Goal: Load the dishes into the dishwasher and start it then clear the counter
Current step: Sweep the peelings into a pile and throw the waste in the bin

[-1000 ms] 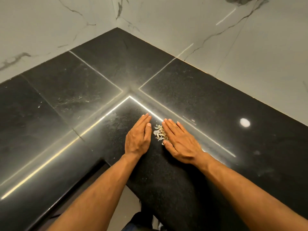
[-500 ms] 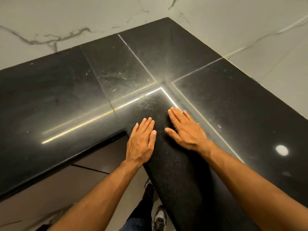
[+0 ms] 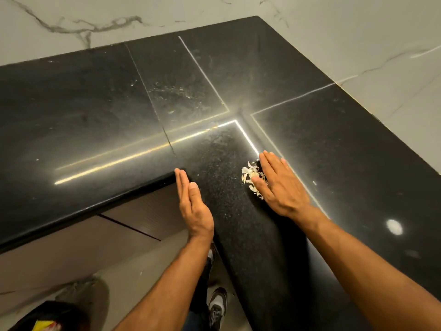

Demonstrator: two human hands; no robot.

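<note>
Your right hand (image 3: 282, 187) lies flat, fingers spread, on the black counter (image 3: 95, 111), its thumb side touching a small pile of pale scraps (image 3: 250, 174). Your left hand (image 3: 194, 206) stands on edge at the counter's inner corner, fingers straight and together, gripping nothing, apart from the pile. No containers in view; a shoe (image 3: 218, 306) on the floor below.

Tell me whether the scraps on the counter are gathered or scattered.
Gathered: the scraps sit in one small heap against the right hand on the counter.
</note>
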